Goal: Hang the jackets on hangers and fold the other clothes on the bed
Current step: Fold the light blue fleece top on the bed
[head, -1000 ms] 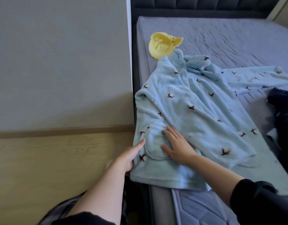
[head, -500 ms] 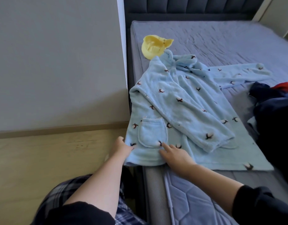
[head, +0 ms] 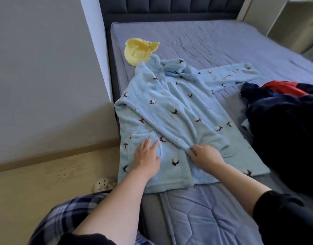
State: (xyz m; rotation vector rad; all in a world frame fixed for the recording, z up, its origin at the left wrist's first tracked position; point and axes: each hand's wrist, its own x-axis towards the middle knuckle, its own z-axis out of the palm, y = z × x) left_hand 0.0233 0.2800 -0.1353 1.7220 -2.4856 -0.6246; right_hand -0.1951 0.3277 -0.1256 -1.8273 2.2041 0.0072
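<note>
Pressing flat, your left hand [head: 146, 154] lay with fingers spread on the pocket [head: 145, 144] of the robe [head: 171, 110], gripping nothing. Your right hand [head: 206, 153] was pinched shut on the cuff [head: 187, 147] of the sleeve folded across the robe's front. The robe was spread on the near left part of the bed [head: 214, 45], its hem just short of the mattress edge and its left side overhanging the bed's edge. Its other sleeve [head: 229, 76] stretched out to the right, toward a dark pile [head: 284, 124] of clothes with a red piece [head: 282, 88] on top. That pile sat at the bed's right side, just beside the robe's lower right corner. A yellow cap [head: 139, 50] lay on the bed, touching the robe's hood. A pale perforated object [head: 104, 183] stood on the floor [head: 37, 184] near the bed; what it was could not be told. Both your forearms were bare, with dark sleeves pushed up.
</note>
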